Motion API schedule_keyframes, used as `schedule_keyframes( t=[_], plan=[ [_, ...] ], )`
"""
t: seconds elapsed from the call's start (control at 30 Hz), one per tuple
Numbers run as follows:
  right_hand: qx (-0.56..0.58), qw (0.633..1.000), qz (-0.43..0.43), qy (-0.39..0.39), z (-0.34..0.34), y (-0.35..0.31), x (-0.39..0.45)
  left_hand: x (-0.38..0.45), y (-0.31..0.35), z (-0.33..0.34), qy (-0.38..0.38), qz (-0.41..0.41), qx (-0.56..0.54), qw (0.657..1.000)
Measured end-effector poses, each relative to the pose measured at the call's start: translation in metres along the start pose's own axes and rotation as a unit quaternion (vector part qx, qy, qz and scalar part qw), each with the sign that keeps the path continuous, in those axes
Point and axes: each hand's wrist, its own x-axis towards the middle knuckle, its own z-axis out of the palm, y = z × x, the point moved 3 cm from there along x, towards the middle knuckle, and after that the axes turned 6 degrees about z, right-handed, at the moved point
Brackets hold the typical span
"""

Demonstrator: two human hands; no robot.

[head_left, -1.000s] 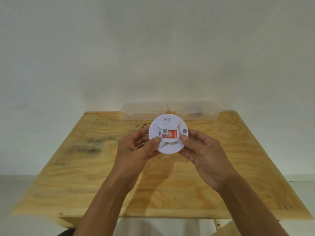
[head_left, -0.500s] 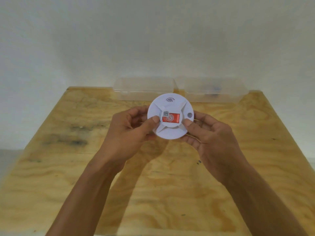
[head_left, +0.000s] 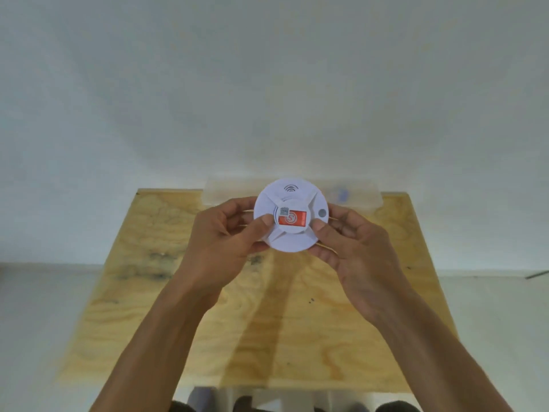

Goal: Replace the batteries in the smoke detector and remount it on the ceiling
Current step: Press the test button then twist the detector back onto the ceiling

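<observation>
A round white smoke detector (head_left: 292,236) with a red label on its raised centre and a small grey button at its right rim is held up above the wooden table (head_left: 184,322), face towards me. My left hand (head_left: 228,233) grips its left side, thumb on the front near the label. My right hand (head_left: 353,248) grips its right side, thumb on the front below the grey button. Fingers of both hands wrap behind it, so its back is hidden.
Two clear plastic boxes (head_left: 356,194) stand side by side at the table's far edge against a white wall; the right one holds something small and bluish. Pale floor shows on both sides of the table.
The view has tilted up and back, so the table looks smaller and further below. Both hands keep the same hold on the detector, which now overlaps the clear boxes.
</observation>
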Motion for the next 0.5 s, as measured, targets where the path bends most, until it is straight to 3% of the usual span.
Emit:
schedule_keyframes(
  t=[0.3,0.5],
  plan=[
    [-0.068,0.990,-0.119,-0.033,0.026,-0.163,-0.072,-0.037,0.173,0.016,0.050,0.099,0.002,0.994],
    [-0.102,0.959,-0.262,-0.036,0.075,-0.251,-0.104,-0.040,0.274,-0.008,0.078,0.203,0.000,0.976]
  ],
)
